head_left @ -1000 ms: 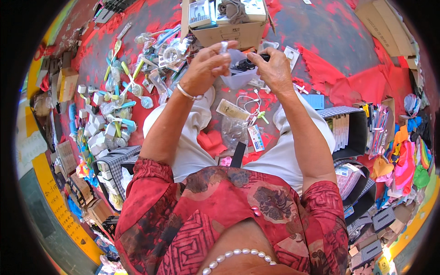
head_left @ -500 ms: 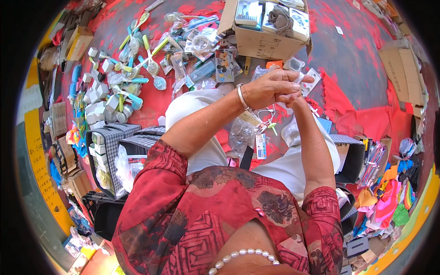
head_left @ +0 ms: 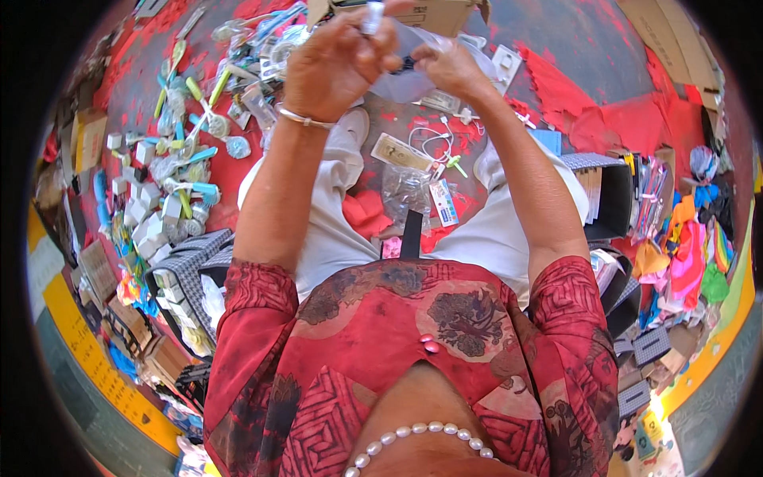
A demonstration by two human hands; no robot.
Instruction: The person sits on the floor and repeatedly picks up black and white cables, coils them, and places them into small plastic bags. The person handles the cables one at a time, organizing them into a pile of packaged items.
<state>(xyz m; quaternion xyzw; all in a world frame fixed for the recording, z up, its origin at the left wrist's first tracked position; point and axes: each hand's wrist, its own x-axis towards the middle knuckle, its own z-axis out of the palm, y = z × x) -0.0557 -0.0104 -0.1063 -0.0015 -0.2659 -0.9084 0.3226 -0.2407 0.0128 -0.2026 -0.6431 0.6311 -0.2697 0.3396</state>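
My left hand (head_left: 338, 67), with a white bracelet at its wrist, is raised at the top of the view. Its fingers are curled around a small white, partly clear piece (head_left: 372, 17) whose kind I cannot make out. To its right, my right hand (head_left: 451, 70) pinches the edge of a translucent plastic bag (head_left: 401, 86). The bag spreads between and behind both hands, and a small dark spot shows by the right fingertips. Below them on the floor lie a white cable (head_left: 435, 143) with a green plug, a clear crumpled wrapper (head_left: 404, 191) and a small printed box (head_left: 443, 203).
Long-handled brushes (head_left: 214, 123) and small white boxes (head_left: 147, 211) lie heaped at the left. A cardboard box (head_left: 433, 17) stands ahead beyond my hands. Checkered bins (head_left: 600, 191) flank my legs, with colourful cloth (head_left: 683, 262) at the right. Torn red sheeting covers parts of the floor.
My hands were together, the left over the right, near the right knee. They have parted and lifted forward and left, with the translucent bag now spread between them. The view has shifted.
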